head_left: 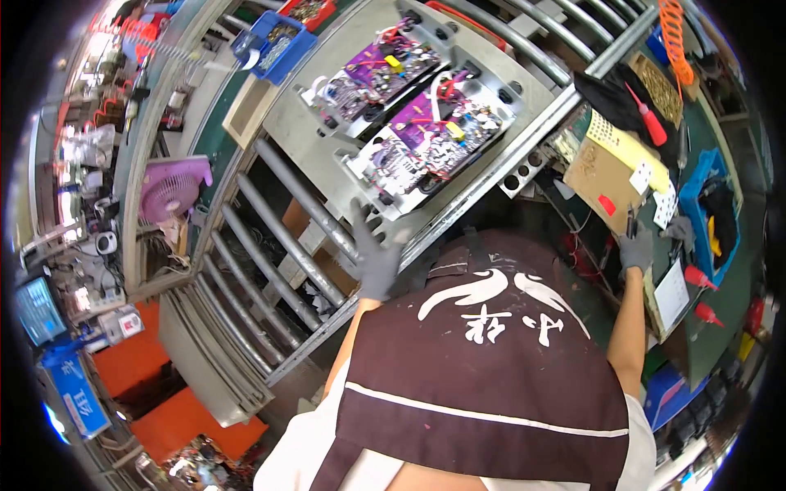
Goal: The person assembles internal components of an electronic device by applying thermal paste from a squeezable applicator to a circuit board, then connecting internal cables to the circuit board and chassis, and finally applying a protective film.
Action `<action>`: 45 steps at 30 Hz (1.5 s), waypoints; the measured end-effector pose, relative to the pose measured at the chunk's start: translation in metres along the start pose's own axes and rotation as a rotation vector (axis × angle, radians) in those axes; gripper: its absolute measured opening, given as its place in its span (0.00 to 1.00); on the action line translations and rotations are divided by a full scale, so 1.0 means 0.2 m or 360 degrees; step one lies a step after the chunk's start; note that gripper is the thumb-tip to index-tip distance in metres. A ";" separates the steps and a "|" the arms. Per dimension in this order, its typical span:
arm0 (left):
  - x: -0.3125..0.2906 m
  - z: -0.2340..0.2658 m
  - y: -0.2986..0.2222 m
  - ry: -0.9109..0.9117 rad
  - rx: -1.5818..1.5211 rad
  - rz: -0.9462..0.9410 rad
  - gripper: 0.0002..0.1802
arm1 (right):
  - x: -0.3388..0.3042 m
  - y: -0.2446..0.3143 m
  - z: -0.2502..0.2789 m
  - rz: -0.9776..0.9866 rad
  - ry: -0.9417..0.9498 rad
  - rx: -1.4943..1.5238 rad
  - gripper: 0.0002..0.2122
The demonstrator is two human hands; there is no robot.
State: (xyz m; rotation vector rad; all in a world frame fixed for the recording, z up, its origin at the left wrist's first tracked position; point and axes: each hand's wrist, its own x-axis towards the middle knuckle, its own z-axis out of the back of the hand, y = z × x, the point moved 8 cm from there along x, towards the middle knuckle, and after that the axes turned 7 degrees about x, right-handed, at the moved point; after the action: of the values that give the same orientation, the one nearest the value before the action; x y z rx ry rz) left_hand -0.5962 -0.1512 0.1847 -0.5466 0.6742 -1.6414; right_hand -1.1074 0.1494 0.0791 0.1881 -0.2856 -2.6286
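Observation:
My left hand (375, 255), in a grey glove, has its fingers spread and rests against the near corner of a grey metal pallet (327, 139) on the roller conveyor. The pallet carries two purple circuit board units (434, 135) in white frames with red and yellow wires. My right hand (635, 245), also gloved, is closed around a thin dark pen-like tool at the edge of the green workbench, beside a brown cardboard piece (602, 176). A dark brown apron with white markings (491, 360) fills the lower middle.
Steel conveyor rollers (270, 245) run left of the pallet. A pink fan (170, 188) stands far left. Blue bins (274, 45) sit behind the pallet. On the bench lie a red-handled screwdriver (651, 123), a blue tray (711, 213), white cards and red-capped bottles (700, 278).

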 end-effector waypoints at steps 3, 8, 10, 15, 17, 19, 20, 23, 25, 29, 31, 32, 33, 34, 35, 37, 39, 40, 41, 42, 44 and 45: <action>0.08 -0.13 0.03 -0.0066 0.0370 0.0093 0.52 | 0.05 -0.18 -0.01 0.0055 0.0027 -0.0071 0.26; 0.20 -0.15 0.03 0.0189 -0.0279 0.0435 0.19 | 0.14 -0.41 -0.05 -0.0011 0.0067 -0.0065 0.27; 0.22 -0.16 0.02 0.0175 -0.0395 0.0608 0.16 | 0.17 -0.43 -0.02 -0.0025 0.0122 -0.0066 0.28; 0.32 -0.10 -0.04 0.0109 -0.0379 0.0851 0.33 | 0.21 -0.53 -0.01 0.0019 0.0179 -0.0013 0.31; 0.36 -0.10 0.03 0.0131 -0.0425 0.0798 0.43 | 0.23 -0.56 -0.01 0.0059 0.0141 -0.0026 0.31; 0.38 -0.14 0.00 0.0272 -0.0569 0.0726 0.64 | 0.23 -0.58 0.05 0.0119 0.0066 -0.0073 0.30; 0.40 -0.15 -0.01 0.0324 -0.0594 0.0615 0.63 | 0.21 -0.59 0.09 0.0120 0.0031 -0.0086 0.30; 0.43 -0.11 0.03 0.0254 -0.0339 0.0457 0.62 | 0.21 -0.59 0.09 0.0049 0.0143 -0.0098 0.31; 0.37 -0.08 0.11 0.0276 -0.0455 0.0559 0.56 | 0.22 -0.48 0.16 0.0163 -0.0030 -0.0123 0.32; 0.24 -0.12 0.25 0.0141 -0.0318 0.0764 0.31 | 0.22 -0.33 0.25 0.0089 -0.0123 0.0250 0.31; 0.19 -0.14 0.16 0.0062 -0.0396 0.0696 0.27 | 0.26 -0.21 0.28 0.0295 -0.0120 0.0444 0.23; 0.21 -0.10 0.25 0.0037 -0.0476 0.0693 0.27 | 0.30 -0.15 0.27 0.0317 0.0003 0.0513 0.20; 0.18 -0.08 0.27 0.0045 -0.0490 0.0733 0.27 | 0.36 -0.12 0.25 0.0318 -0.0003 0.0457 0.20; 0.15 -0.07 0.24 0.0040 -0.0499 0.0770 0.26 | 0.43 -0.07 0.23 0.0327 -0.0010 0.0414 0.20; 0.14 -0.07 0.18 0.0017 -0.0424 0.0682 0.25 | 0.52 -0.06 0.20 0.0203 0.0118 0.0312 0.24; 0.12 -0.04 0.42 0.0079 -0.0360 0.0716 0.29 | 0.67 -0.08 0.09 0.0054 -0.0035 0.0449 0.33; 0.13 -0.13 0.05 0.0007 -0.0336 0.0607 0.24 | 0.78 -0.19 -0.06 -0.0140 0.0048 0.0391 0.43; 0.12 -0.16 0.13 0.0047 -0.0445 0.0709 0.24 | 0.81 -0.19 -0.09 -0.0140 0.0088 0.0289 0.40; 0.12 -0.16 0.03 -0.0027 -0.0377 0.0712 0.25 | 0.82 -0.18 -0.11 -0.0161 0.0113 0.0248 0.39; 0.09 -0.13 -0.07 -0.0083 -0.0311 0.0714 0.27 | 0.83 -0.19 -0.10 -0.0193 0.0128 0.0197 0.38; 0.01 -0.13 0.26 -0.0138 -0.0549 0.0860 0.28 | 0.90 -0.29 -0.21 -0.0283 0.0181 0.0451 0.31; -0.02 -0.12 0.24 -0.0183 -0.0502 0.0882 0.29 | 0.90 -0.30 -0.24 -0.0263 0.0177 0.0434 0.31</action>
State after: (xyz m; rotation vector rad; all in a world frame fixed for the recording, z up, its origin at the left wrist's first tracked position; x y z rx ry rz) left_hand -0.5776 -0.1491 0.1351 -0.6080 0.9115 -0.9856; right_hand -1.2823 0.1069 0.0032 0.4656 -0.6140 -2.7197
